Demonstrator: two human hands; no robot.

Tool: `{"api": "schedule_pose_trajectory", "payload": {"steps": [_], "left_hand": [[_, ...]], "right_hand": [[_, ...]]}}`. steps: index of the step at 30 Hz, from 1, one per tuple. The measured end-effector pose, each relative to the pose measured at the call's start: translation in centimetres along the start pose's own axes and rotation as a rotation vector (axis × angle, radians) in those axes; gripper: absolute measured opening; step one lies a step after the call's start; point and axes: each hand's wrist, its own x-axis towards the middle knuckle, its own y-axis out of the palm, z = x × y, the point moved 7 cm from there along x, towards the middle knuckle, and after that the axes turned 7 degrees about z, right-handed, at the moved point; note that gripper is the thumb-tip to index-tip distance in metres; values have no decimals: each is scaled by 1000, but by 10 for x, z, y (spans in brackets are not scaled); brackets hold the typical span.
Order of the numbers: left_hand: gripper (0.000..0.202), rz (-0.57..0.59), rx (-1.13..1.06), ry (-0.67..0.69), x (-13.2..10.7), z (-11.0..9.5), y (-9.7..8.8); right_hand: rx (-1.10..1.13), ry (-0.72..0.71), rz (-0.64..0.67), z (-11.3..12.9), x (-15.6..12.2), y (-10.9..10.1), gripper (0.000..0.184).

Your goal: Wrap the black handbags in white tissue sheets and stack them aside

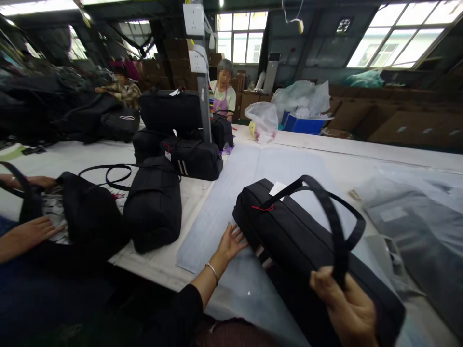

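A black duffel bag (285, 231) lies at a slant in front of me, a white tag (278, 191) and a red cord (266, 208) on its top. My right hand (343, 303) is closed around one of its black carrying straps (334, 224), which stands up in a loop. At the bag's left end, my left hand (230, 243) is open with fingers spread; its fingertips are close to the bag's side, and I cannot tell whether they touch. Under the bag is a bluish translucent plastic sheet (217, 231). White stripes show partly on the bag's lower side.
Several black bags (155, 207) stand left of the sheet. Another person's hands (32, 236) work at a black bag (90, 217) on the far left. A metal post (204, 101) with sockets rises behind. Clear-wrapped bags (419, 207) lie right; a blue bin (303, 124) stands behind.
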Motion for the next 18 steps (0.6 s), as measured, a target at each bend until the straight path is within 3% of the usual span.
{"api": "schedule_pose_trajectory", "payload": {"steps": [2, 5, 8, 10, 12, 16, 18], "left_hand": [[32, -3, 163, 111, -5, -16, 7], [34, -33, 563, 365, -29, -34, 25], [35, -42, 950, 759, -69, -48, 65], [31, 46, 1093, 897, -91, -45, 97], [30, 195, 1109, 823, -101, -33, 122], [40, 533, 698, 412, -111, -3, 148], [43, 619, 489, 334, -121, 0, 150]], "right_hand": [[-33, -3, 94, -18, -1, 36, 34], [-66, -40, 279, -22, 6, 75, 36], [-146, -81, 435, -9, 11, 89, 36], [-247, -137, 566, 1, 5, 94, 30], [-381, -211, 708, 9, -9, 100, 23], [-598, -334, 1004, 23, -43, 107, 67], [-534, -293, 1129, 33, -47, 99, 73]]}}
